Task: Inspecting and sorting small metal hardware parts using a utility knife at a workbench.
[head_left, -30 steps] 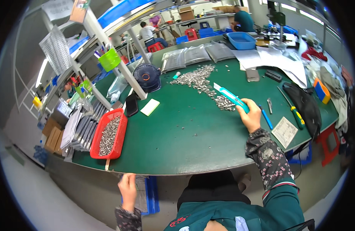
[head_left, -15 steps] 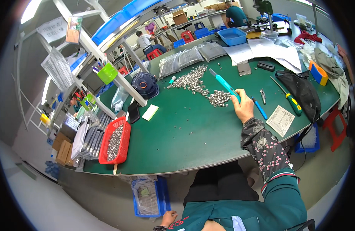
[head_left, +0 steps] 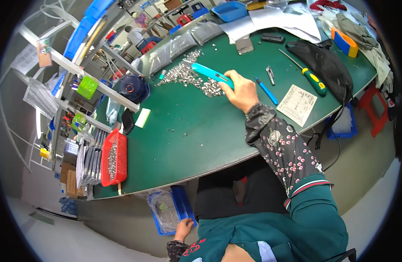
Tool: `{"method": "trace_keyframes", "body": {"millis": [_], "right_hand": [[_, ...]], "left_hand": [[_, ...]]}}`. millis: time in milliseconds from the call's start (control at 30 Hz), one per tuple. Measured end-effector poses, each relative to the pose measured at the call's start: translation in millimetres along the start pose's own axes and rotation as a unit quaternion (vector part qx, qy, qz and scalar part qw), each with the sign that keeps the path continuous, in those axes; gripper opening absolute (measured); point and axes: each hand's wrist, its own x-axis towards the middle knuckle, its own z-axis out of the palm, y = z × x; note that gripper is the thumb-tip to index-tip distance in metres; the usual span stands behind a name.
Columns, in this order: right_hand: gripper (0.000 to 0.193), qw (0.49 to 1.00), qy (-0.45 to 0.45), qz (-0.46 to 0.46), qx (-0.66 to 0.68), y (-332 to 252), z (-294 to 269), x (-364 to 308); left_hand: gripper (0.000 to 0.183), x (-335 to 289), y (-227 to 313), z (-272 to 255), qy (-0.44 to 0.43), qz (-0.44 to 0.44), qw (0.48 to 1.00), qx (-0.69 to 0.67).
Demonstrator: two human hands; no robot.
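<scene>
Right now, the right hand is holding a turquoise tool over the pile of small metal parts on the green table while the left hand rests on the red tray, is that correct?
Not quite. The head view shows the left hand down below the table edge, at the clear bag in the blue bin, not on the red tray. The rest holds: the right hand holds the turquoise tool over the metal parts on the green table.

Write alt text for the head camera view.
The right hand holds a turquoise scoop against a pile of small metal parts on a green table. The left hand reaches down to a blue bin below its edge.
</scene>
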Motion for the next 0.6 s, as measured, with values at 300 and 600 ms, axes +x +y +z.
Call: {"method": "trace_keyframes", "body": {"millis": [300,600], "right_hand": [[0.028,0.998,-0.003,0.034,0.050,-6.4,-1.1,-1.9],[0.044,0.963,0.114,0.193,0.147,12.0,1.8,7.0]], "left_hand": [[0.020,39.9,56.8,-35.3,0.089,0.068,0.994,0.003],[0.012,33.1,215.8,-89.3,0.372,0.258,0.887,0.089]]}}
